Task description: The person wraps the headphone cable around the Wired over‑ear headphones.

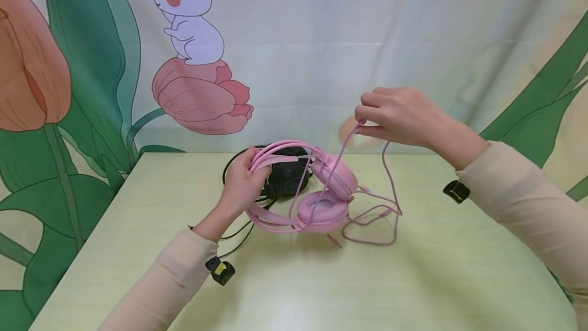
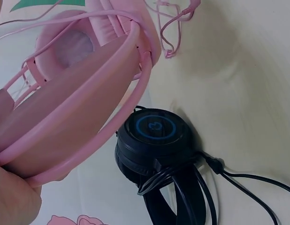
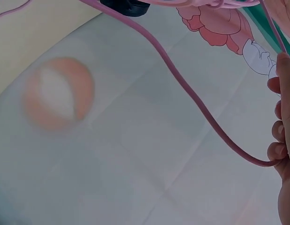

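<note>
A pink headset [image 1: 321, 195] lies at the middle of the pale green table [image 1: 413, 280], its ear cups stacked on each other. My left hand [image 1: 243, 180] grips its pink headband [image 1: 280, 149]; the left wrist view shows the headband [image 2: 79, 108] close up. My right hand [image 1: 395, 114] is raised above the table and pinches the pink cable [image 1: 386, 167], which hangs down in loops to the headset. In the right wrist view the cable [image 3: 192, 93] runs to my curled fingers [image 3: 281, 140]. A black headset [image 1: 285, 178] lies just behind the pink one, seen also as the black ear cup [image 2: 154, 138].
A black cable [image 1: 239, 234] trails from the black headset toward my left forearm. A printed cloth backdrop [image 1: 294, 40] with a rabbit and tulips hangs right behind the table's far edge. Bare tabletop lies in front and to the right.
</note>
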`<state>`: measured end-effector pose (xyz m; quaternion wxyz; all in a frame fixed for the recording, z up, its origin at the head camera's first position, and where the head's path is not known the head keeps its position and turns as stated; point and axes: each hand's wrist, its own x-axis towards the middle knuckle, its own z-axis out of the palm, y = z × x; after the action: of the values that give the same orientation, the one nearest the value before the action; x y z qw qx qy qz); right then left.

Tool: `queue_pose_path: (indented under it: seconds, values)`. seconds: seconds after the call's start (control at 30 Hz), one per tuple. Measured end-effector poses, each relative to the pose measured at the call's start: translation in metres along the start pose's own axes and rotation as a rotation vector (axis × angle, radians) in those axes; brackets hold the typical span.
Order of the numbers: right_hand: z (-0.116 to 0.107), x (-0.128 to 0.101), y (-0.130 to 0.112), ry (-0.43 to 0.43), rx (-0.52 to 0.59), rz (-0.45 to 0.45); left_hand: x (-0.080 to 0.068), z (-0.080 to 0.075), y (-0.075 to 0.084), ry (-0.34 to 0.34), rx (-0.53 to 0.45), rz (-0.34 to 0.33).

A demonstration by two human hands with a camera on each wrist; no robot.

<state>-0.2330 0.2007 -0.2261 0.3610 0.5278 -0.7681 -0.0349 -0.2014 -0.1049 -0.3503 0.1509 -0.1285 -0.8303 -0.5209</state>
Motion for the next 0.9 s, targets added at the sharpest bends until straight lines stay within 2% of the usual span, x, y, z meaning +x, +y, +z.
queue_pose_path:
  seconds: [0.2, 0.33, 0.53, 0.67, 0.77, 0.9]
  values:
    - [0.004, 0.001, 0.002, -0.026, -0.022, 0.009, -0.003, 0.003, 0.001, -0.072, 0.005, 0.034]
    - [0.008, 0.000, 0.003, -0.032, -0.021, 0.027, -0.005, 0.003, 0.000, -0.121, -0.032, 0.034]
    - [0.014, -0.003, 0.006, -0.065, 0.025, 0.070, -0.005, 0.001, 0.001, -0.235, -0.108, 0.040]
    - [0.018, -0.005, 0.007, -0.151, 0.146, 0.129, -0.007, -0.002, 0.002, -0.323, -0.259, 0.042]
    - [0.020, -0.005, 0.007, -0.236, 0.303, 0.200, -0.008, -0.004, -0.002, -0.383, -0.397, 0.027]
    - [0.025, -0.007, 0.008, -0.317, 0.484, 0.292, -0.008, -0.002, -0.010, -0.429, -0.540, 0.004]
